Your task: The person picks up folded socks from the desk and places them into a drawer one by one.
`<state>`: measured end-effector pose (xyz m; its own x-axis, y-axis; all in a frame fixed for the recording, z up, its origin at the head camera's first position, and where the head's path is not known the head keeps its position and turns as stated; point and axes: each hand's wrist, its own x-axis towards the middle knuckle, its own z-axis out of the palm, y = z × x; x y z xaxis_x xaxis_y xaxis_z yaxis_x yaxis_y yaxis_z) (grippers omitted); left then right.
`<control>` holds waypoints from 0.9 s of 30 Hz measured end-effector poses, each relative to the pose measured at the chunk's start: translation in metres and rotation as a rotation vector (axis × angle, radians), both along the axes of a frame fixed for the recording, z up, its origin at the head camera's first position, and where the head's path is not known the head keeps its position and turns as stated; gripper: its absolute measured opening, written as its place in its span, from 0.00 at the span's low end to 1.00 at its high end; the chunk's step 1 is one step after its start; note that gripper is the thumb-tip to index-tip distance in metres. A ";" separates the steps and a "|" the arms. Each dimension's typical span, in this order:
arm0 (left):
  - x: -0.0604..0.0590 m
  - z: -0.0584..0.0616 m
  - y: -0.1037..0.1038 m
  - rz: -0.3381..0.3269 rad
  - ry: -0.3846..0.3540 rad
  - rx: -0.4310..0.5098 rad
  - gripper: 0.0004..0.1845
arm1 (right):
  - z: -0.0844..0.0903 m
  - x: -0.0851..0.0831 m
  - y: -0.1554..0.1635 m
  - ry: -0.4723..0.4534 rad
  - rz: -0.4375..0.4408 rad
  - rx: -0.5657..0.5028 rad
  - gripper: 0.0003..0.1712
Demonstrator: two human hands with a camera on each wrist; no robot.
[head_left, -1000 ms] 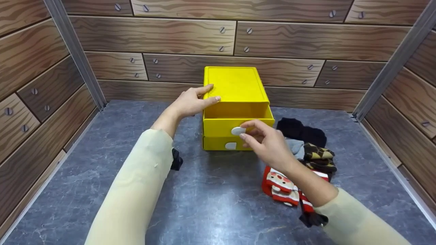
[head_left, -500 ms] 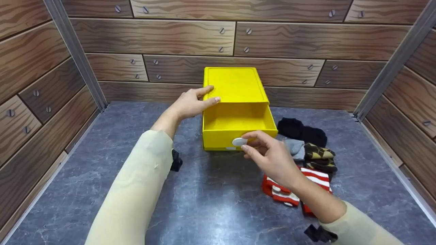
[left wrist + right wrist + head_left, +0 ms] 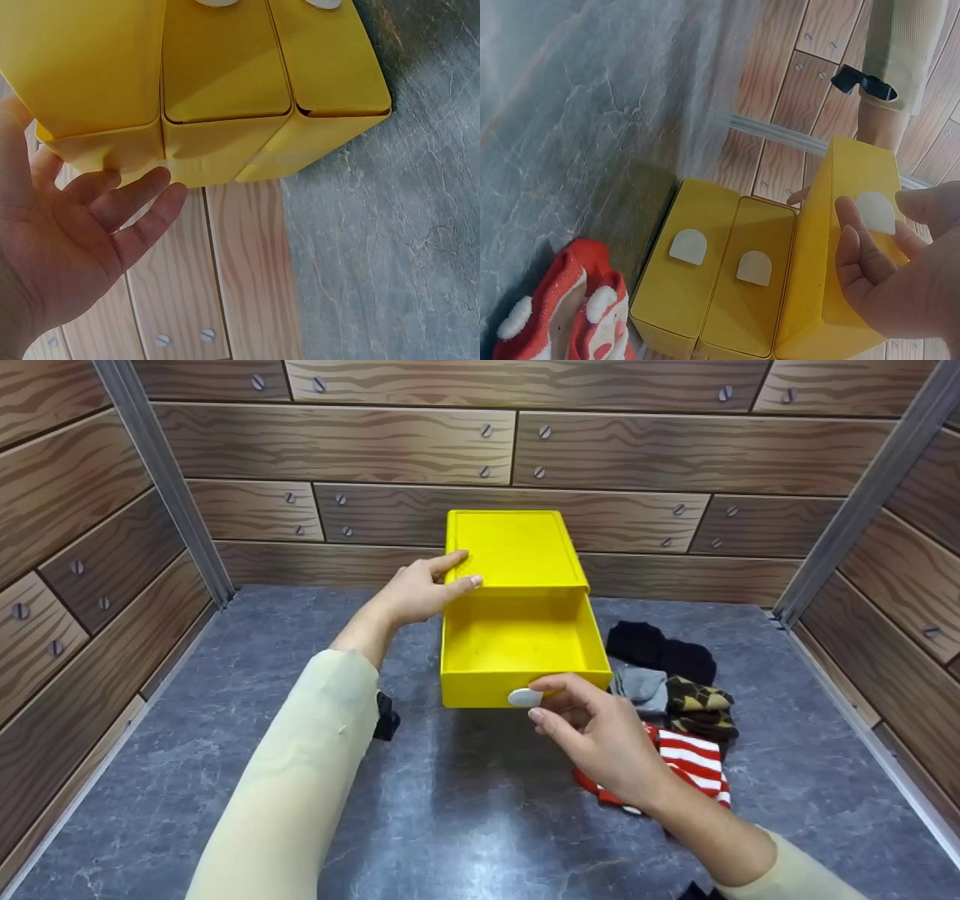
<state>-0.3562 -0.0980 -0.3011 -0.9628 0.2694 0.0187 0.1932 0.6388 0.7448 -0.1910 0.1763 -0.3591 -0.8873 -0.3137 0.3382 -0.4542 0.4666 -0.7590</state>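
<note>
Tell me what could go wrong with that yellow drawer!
The open top drawer sticks well out past the cabinet's front, so if it's pulled too far, it might drop out.

The left hand rests on the cabinet's top edge; without it, the cabinet might slide or tip forward.

The right hand has just its fingertips on the small white handle, so they could slip off.

In the head view, the lower drawers point(image 3: 686, 266) are hidden beneath the top drawer point(image 3: 480, 690), the striped socks point(image 3: 690, 757) are partly covered by the right hand point(image 3: 611, 742), and both sleeves point(image 3: 281, 795) are cut off.
</note>
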 end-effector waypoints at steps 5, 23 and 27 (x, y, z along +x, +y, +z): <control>0.000 -0.001 0.001 0.006 -0.006 0.000 0.43 | -0.002 0.003 0.001 0.001 0.011 -0.011 0.17; -0.001 -0.002 0.000 0.004 -0.009 0.014 0.43 | 0.007 -0.002 0.052 0.014 0.087 -0.055 0.15; -0.001 -0.002 -0.001 -0.003 0.000 0.020 0.43 | 0.009 -0.010 0.084 0.037 0.029 -0.033 0.11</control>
